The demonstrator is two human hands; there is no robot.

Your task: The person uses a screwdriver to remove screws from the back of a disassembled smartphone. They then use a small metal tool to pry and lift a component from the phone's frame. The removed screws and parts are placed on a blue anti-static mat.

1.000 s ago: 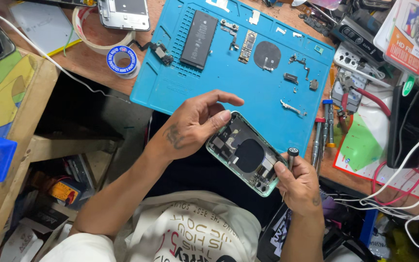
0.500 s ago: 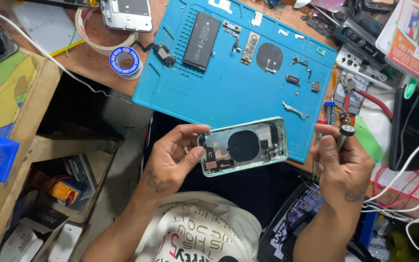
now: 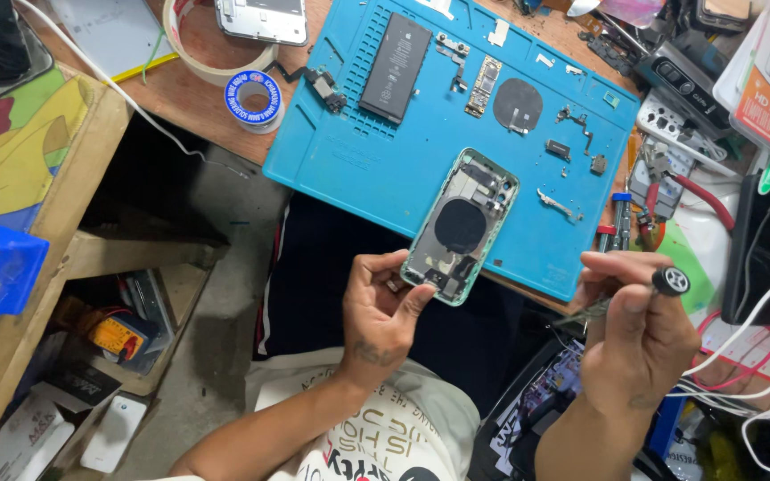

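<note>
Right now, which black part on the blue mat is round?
The black round coil at the blue mat's far middle. The battery left of it is a long rectangle; the other loose parts are small, metallic.

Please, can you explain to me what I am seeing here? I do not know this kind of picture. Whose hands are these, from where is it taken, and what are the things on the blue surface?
There is one view, from a camera worn on a person's head, looking down at their own two bare hands. The left hand holds an opened phone housing by its lower end. The right hand holds a small screwdriver with a round cap. On the desk lies a blue work mat. On it rest removed phone parts: a black battery, a round black coil and several small metal pieces. Beside the mat lie a roll of tape, red-handled pliers and cables.
</note>
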